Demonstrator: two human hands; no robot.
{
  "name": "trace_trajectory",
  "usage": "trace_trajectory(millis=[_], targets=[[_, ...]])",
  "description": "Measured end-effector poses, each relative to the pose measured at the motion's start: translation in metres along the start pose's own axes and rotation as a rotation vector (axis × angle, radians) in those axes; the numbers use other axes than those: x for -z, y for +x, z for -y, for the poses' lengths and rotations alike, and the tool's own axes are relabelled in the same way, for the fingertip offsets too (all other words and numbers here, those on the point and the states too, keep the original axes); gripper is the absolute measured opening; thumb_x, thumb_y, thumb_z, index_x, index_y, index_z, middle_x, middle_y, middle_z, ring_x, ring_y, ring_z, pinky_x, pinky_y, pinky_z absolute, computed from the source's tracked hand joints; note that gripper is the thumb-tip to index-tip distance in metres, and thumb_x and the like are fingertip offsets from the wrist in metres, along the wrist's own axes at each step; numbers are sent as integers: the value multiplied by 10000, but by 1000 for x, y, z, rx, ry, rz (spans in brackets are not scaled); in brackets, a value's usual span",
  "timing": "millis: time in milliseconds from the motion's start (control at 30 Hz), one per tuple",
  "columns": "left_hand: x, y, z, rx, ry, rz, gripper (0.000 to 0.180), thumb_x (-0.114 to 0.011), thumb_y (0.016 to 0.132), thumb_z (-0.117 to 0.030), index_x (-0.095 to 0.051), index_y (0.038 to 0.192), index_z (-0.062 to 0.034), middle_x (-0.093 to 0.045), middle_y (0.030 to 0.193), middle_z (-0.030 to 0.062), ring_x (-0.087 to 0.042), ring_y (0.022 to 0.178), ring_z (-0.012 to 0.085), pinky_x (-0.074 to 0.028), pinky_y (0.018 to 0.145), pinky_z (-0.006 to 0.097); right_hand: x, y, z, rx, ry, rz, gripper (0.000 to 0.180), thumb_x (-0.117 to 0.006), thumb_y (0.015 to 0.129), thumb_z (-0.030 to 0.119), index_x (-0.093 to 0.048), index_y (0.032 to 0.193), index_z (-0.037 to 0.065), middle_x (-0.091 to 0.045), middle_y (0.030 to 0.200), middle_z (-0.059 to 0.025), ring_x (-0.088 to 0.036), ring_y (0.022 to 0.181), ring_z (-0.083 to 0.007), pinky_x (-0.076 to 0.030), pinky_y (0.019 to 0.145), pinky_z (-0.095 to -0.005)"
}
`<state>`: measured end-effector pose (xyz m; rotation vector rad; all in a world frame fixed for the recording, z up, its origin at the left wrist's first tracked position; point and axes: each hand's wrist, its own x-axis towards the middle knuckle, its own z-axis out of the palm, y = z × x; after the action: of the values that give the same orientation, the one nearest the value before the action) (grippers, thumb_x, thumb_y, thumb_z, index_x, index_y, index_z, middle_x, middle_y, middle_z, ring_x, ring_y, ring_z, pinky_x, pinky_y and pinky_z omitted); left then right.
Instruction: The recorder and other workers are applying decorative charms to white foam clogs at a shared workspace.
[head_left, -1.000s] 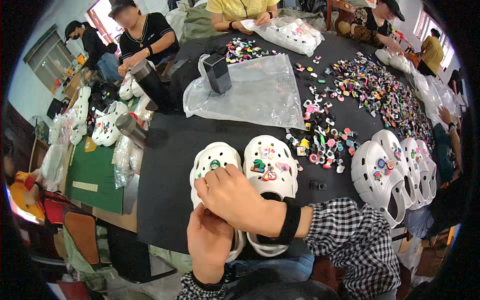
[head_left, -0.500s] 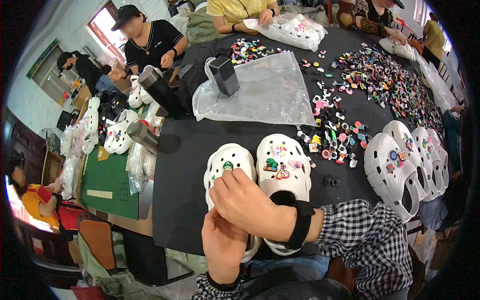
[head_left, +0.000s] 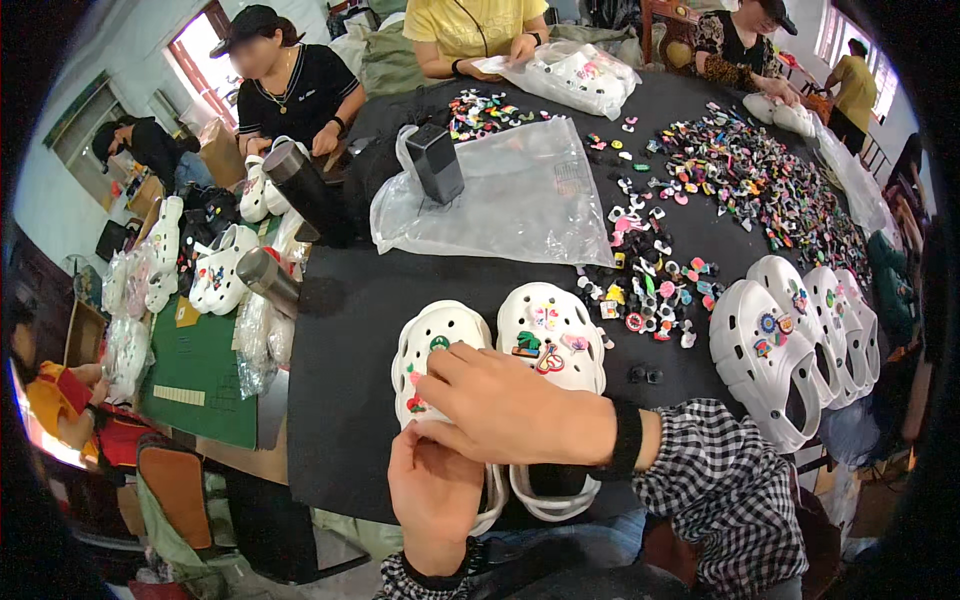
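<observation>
Two white foam clogs (head_left: 575, 385) stand side by side before me, toes away. The left clog (head_left: 455, 320) carries a round green charm (head_left: 439, 343) and a red charm (head_left: 416, 404). On the right clog sit a green palm-tree charm (head_left: 527, 345), a baseball charm (head_left: 550, 360) and a pink charm (head_left: 575, 343). My right hand (head_left: 510, 405) reaches across with bent fingers pressed on the left clog's upper; its fingertips are partly hidden. My left hand (head_left: 435, 495) is palm up at that clog's opening, its fingers hidden under my right hand.
Loose charms (head_left: 660, 285) lie beyond the clogs, with a large heap (head_left: 760, 180) farther right. More decorated clogs (head_left: 765, 350) stand at right. A clear plastic bag (head_left: 500, 215) bears a black box (head_left: 435, 165). Bottles (head_left: 268, 280) stand left. Co-workers sit around the table.
My view has shifted slightly. My right hand has moved back along the left clog and lies flatter, uncovering the red charm. The left hand stays at the clog's opening.
</observation>
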<state>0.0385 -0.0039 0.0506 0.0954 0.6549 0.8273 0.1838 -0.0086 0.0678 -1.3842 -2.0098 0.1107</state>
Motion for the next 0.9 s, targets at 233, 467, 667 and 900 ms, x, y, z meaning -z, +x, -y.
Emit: trace_trajectory(millis=[233,467,667,900], targets=[[7,3,5,20,-44,120,291,-403,958,-244,-591,1076,-55,-641,1085,80,-578,1028,219,-423,912,409,-5,7,-8,-70,-27,10,212,-629,726,84,-573,914,3,-571,872,-138,-602,856,-299,-508,714,-378],[-2,0,0,-35,127,-9,140,-511,905,-157,-599,954,-60,-634,934,56,-557,906,178,-418,875,322,73,-9,-16,-140,-135,-426,155,-589,738,39,-515,874,28,-532,795,-127,-581,786,-316,-497,665,-403],[5,1,1,5,152,135,309,-502,897,-194,-509,1140,-5,-555,1120,87,-495,1099,211,-349,996,333,110,-82,-69,-415,-659,-438,309,-626,742,59,-560,1043,31,-582,897,-146,-594,841,-311,-507,744,-403],[-9,-48,-17,58,40,282,446,-444,938,-130,-383,1324,83,-425,1362,215,-379,1285,314,-263,1121,398,64,-90,22,-172,28,-119,334,-670,785,193,-591,1068,36,-573,870,-103,-588,813,-271,-483,714,-398]])
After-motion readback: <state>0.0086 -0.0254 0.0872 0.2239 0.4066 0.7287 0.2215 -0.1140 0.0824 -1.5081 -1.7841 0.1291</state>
